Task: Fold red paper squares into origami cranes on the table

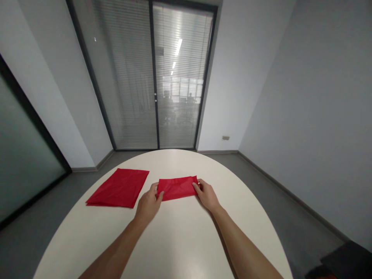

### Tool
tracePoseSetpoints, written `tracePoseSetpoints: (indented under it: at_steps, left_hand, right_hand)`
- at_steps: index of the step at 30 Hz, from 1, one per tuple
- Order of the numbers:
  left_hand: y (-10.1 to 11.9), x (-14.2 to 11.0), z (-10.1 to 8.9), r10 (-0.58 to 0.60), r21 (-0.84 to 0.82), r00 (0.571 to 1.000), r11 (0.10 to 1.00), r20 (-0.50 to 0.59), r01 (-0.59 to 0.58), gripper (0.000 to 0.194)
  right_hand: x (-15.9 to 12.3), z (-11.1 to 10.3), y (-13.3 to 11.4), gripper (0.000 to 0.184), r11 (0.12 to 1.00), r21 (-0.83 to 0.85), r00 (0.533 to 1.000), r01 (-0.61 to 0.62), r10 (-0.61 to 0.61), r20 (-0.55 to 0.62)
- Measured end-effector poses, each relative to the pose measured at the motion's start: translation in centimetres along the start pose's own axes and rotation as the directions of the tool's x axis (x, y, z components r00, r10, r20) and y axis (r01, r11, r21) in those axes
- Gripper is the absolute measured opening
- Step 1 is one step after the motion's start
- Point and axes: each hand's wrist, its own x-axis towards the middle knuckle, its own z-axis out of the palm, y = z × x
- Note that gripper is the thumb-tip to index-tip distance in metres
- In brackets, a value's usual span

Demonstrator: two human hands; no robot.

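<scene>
A folded red sheet [178, 188], thin and slightly creased, is held out flat as a long rectangle just over the table. My left hand [149, 200] is closed on its left end, thumb on the near face and fingers behind. At the right end my right hand [205, 193] pinches it the same way, the fingers partly hidden behind the sheet. To the left of my left hand lies a larger red piece [118, 188] of similar material, flat on the table, with more than one layer showing along its edges.
The round white table [177, 240] fills the lower middle. Beyond its far edge stand glass panels with blinds [180, 116] in a dark frame. A dark object [348, 259] is at the lower right, and walls rise on both sides above a grey floor [279, 193].
</scene>
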Motion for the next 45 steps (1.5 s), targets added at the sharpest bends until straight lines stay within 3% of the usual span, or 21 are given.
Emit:
tracePoseSetpoints:
  at_steps: [11, 14, 19, 21, 24, 29, 32, 35, 37, 39, 45]
  left_hand:
    - [0.4, -0.3, -0.1, 0.045, 0.131, 0.999, 0.991, -0.021, -0.042, 0.046]
    - [0.3, -0.2, 0.1, 0.135, 0.164, 0.989, 0.979, -0.057, -0.124, 0.041]
    - [1.1, -0.5, 0.2, 0.319, 0.219, 0.929, 0.936, -0.187, -0.277, 0.038]
    - [1.6, -0.9, 0.3, 0.370, 0.229, 0.917, 0.915, -0.149, -0.332, 0.040]
    - [1.9, -1.6, 1.0, 0.423, 0.215, 0.906, 0.885, -0.001, -0.413, 0.047]
    - [1.3, -2.1, 2.4, 0.396, 0.251, 0.913, 0.878, 0.101, -0.409, 0.052]
    - [0.8, -2.1, 2.7, 0.393, 0.276, 0.913, 0.870, 0.110, -0.408, 0.050]
    - [0.6, -2.1, 2.8, 0.403, 0.284, 0.905, 0.859, 0.135, -0.425, 0.049]
    - [0.6, -2.1, 2.8, 0.405, 0.297, 0.900, 0.850, 0.159, -0.435, 0.050]
    - [0.8, -2.1, 2.7, 0.394, 0.321, 0.903, 0.844, 0.170, -0.429, 0.050]
    - [1.5, -2.1, 2.8, 0.282, 0.397, 0.946, 0.859, 0.159, -0.323, 0.052]
  right_hand:
    - [0.0, 0.4, 0.2, 0.044, 0.996, -0.092, 1.000, -0.013, 0.013, -0.002]
    - [-0.1, 0.4, 0.2, 0.045, 0.995, -0.102, 1.000, -0.006, 0.008, 0.015]
    - [-0.2, 0.4, -0.1, 0.042, 0.995, -0.099, 0.999, 0.009, -0.005, 0.040]
    - [-0.2, 0.4, -0.1, 0.043, 0.994, -0.110, 0.999, 0.007, -0.003, 0.042]
    - [-0.2, 0.5, -0.1, 0.044, 0.994, -0.111, 0.999, 0.010, -0.005, 0.043]
    - [-0.3, 0.7, -1.5, 0.044, 0.965, -0.247, 0.994, 0.093, -0.104, -0.032]
    - [-1.2, 1.6, -3.4, 0.043, 0.921, -0.313, 0.973, 0.232, -0.224, 0.062]
    - [-2.5, 3.1, -5.1, 0.047, 0.893, -0.229, 0.900, 0.388, -0.314, 0.302]
    - [-3.1, 3.9, -5.5, 0.056, 0.903, -0.216, 0.872, 0.371, -0.259, 0.416]
    - [-3.2, 4.3, -5.2, 0.062, 0.916, -0.248, 0.873, 0.316, -0.179, 0.453]
    - [-1.7, 3.0, -2.9, 0.066, 0.902, -0.409, 0.940, 0.139, 0.009, 0.340]
